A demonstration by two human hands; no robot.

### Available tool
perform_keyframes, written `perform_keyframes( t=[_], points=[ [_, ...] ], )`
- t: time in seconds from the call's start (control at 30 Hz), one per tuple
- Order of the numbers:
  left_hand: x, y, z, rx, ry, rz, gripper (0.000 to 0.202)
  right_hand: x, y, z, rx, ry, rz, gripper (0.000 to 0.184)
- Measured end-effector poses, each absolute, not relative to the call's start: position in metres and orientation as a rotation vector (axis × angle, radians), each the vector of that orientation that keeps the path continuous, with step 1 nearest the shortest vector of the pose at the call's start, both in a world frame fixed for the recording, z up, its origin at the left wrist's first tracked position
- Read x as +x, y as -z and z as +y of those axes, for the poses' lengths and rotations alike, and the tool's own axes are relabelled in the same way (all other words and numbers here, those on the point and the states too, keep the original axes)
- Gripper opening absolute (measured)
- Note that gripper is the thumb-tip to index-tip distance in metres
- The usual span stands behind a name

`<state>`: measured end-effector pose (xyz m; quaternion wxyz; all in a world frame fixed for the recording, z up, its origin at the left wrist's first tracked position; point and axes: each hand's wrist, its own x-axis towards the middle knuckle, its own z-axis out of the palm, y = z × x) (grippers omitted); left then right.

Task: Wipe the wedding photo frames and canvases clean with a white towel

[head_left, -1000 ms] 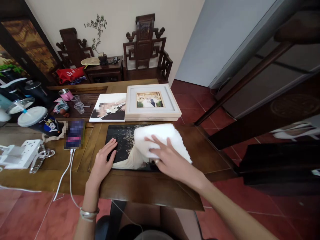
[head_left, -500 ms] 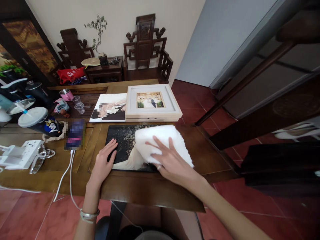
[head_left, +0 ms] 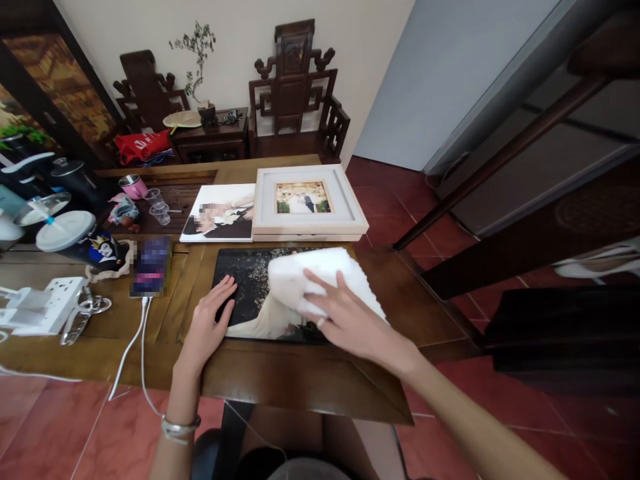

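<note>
A dark photo print (head_left: 247, 288) lies flat near the front edge of the wooden table (head_left: 300, 380). My left hand (head_left: 207, 325) rests flat on its left part, fingers stretched out, a bangle on the wrist. My right hand (head_left: 350, 319) lies palm down with spread fingers on a folded white cloth (head_left: 320, 277), which covers the print's right half.
Behind the print sit a white framed photo (head_left: 305, 203) and an unframed photo (head_left: 220, 215). To the left are a phone (head_left: 151, 265) on a white cable, a white power strip (head_left: 43, 307), lidded cups and small glasses. Carved wooden chairs stand by the far wall.
My right hand and the cloth have shifted slightly over the print's right half. The left hand has stayed put. The view has tilted down a little.
</note>
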<state>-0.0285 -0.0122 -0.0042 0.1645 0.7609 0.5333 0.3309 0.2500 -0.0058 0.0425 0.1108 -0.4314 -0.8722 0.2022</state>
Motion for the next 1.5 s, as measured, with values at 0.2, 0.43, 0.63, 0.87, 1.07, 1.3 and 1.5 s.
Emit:
perform_keyframes(
  t=[0.2, 0.43, 0.63, 0.87, 1.07, 1.3, 1.5],
  points=[
    [-0.030, 0.005, -0.012, 2.165, -0.924, 1.519, 0.034, 0.244, -0.042, 0.049, -1.374, -0.533, -2.511, 0.030],
    [-0.028, 0.007, -0.012, 2.163, -0.957, 1.509, 0.033, 0.241, -0.035, 0.031, -1.368, -0.442, -2.537, 0.037],
    [-0.027, 0.007, -0.013, 2.164, -0.959, 1.528, 0.034, 0.247, -0.028, -0.042, -1.245, -0.439, -2.557, 0.037],
    [-0.028, 0.004, -0.014, 2.204, -0.880, 1.534, 0.036, 0.247, -0.021, -0.089, -1.163, -0.422, -2.592, 0.037],
    [-0.029, 0.005, -0.013, 2.228, -0.857, 1.519, 0.036, 0.240, -0.030, -0.039, -1.186, -0.410, -2.670, 0.044],
    [-0.030, 0.006, -0.013, 2.202, -0.896, 1.508, 0.035, 0.217, -0.035, 0.034, -1.349, -0.263, -2.587, 0.041],
    [-0.027, 0.006, -0.013, 2.192, -0.935, 1.516, 0.035, 0.209, -0.030, 0.013, -1.301, -0.268, -2.633, 0.043]
  ],
)
